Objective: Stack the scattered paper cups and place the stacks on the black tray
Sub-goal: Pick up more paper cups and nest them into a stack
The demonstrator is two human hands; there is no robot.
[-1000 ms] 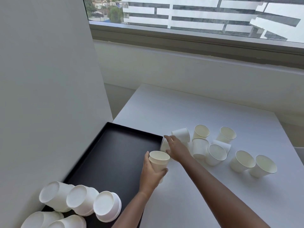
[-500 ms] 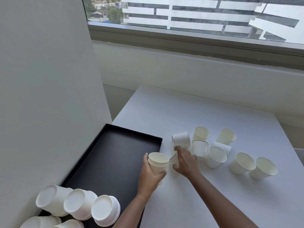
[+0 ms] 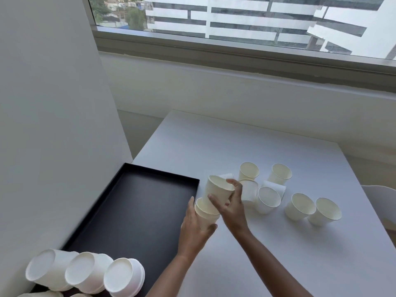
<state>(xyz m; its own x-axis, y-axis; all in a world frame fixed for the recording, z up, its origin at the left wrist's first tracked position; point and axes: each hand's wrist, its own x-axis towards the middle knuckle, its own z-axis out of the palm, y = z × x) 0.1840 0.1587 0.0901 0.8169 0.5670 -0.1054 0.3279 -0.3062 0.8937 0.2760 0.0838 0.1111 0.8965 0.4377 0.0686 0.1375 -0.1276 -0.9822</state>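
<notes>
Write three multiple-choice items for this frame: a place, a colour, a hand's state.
1. Where do the finished stacks lie? A) on the windowsill B) at the near end of the tray C) among the loose cups
2. What colour is the tray? A) white B) blue C) black
3. What is the right hand doing? A) holding one cup B) lying flat on the table C) gripping the tray's rim
Key: 1 B, they lie on their sides there; 2 C, dark against the white table; 3 A, it holds a cup right at the stack in the left hand.
</notes>
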